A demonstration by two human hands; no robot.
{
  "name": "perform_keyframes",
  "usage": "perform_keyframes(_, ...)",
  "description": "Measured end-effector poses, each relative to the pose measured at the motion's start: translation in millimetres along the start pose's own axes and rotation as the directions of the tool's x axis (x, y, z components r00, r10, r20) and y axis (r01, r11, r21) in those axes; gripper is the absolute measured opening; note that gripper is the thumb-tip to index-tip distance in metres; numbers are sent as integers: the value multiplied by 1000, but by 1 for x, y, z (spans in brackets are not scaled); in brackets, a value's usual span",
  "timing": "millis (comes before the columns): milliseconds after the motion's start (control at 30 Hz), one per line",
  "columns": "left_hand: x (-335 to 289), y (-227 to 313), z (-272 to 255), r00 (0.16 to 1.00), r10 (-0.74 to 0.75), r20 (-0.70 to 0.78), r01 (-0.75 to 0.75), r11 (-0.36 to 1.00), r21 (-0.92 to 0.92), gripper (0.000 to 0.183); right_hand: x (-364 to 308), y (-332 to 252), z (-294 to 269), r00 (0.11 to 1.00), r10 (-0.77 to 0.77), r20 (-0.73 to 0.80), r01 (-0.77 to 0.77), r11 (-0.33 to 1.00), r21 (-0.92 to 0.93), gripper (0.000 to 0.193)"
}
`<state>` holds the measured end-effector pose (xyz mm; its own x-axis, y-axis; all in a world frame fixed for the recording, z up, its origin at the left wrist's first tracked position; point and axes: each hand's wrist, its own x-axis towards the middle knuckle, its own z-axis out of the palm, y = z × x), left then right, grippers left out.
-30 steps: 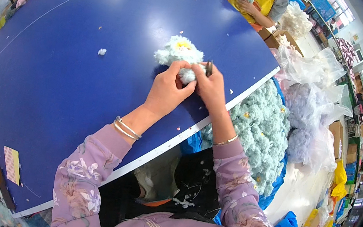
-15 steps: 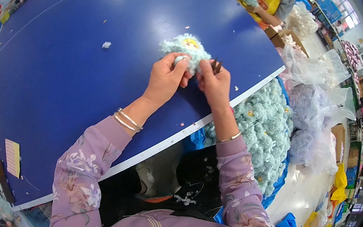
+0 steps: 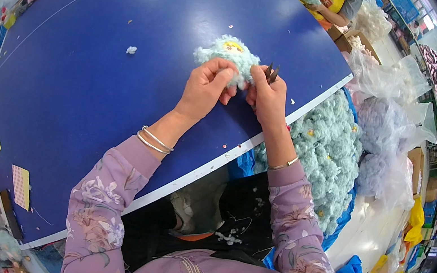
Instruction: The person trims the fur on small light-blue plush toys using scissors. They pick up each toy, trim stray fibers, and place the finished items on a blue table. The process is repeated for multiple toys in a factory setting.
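A small fluffy pale-teal plush toy with a yellow face (image 3: pixel 230 54) is held just above centre of the frame, resting on the broad blue worktop (image 3: pixel 86 70). The left hand (image 3: pixel 206 86) is closed on its lower fluffy edge, the grip clamped on the pile. The right hand (image 3: pixel 268 96) is closed around a pair of small dark metal scissors (image 3: pixel 270 73), whose tips point up beside the toy. The toy is judged light, soft and easily squashed; it is best pinched by the body, not the loose fur. A white tuft of stuffing (image 3: pixel 131 49) lies left of it. A heap of similar teal plush toys (image 3: pixel 328 148) is piled at the right, beyond the worktop edge, with clear plastic bags (image 3: pixel 391 89) behind.
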<state>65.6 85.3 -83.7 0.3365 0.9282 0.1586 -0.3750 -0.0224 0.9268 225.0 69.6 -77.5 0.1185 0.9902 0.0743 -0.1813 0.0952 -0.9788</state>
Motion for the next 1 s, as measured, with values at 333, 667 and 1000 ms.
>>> perform_keyframes(333, -9, 13, -4, 945, -129, 301, 94, 987, 128, 34, -8, 3, 6, 967, -214, -138, 193, 970, -148, 23)
perform_keyframes(667, -11, 4, 5, 990, 39, 135, -96, 888, 449, 42, -4, -2, -1, 966, -216, -141, 194, 968, -156, 20)
perform_keyframes(1000, 2, -2, -9, 972, 203, -117, -149, 920, 363, 43, -30, -97, -59, 514, -680, -523, 700, 685, -203, 5)
